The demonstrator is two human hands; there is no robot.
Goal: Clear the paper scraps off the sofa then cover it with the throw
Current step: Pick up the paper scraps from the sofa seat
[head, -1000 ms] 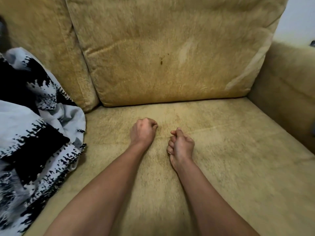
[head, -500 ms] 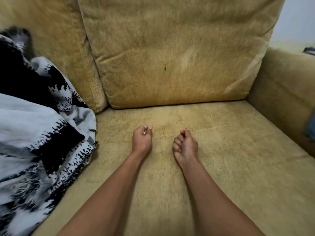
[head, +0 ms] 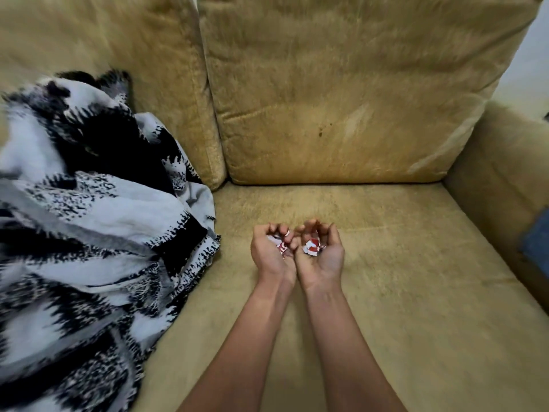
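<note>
Head view: left hand (head: pixel 270 258) and right hand (head: pixel 323 261) cup palm-up together, each grip half-curled round paper scraps (head: pixel 312 246), likely so none spills onto the sofa (head: pixel 416 278).

My left hand (head: pixel 269 257) and right hand (head: pixel 323 260) are palm-up, side by side and touching, over the sofa (head: pixel 416 281) seat. The fingers of both curl around red-and-white paper scraps (head: pixel 312 246). The black-and-white throw (head: pixel 89 233) lies bunched on the seat to my left, against a back cushion (head: pixel 124 40). A blue item (head: pixel 537 245) shows by the right armrest (head: pixel 499 173); identity unclear.
</note>
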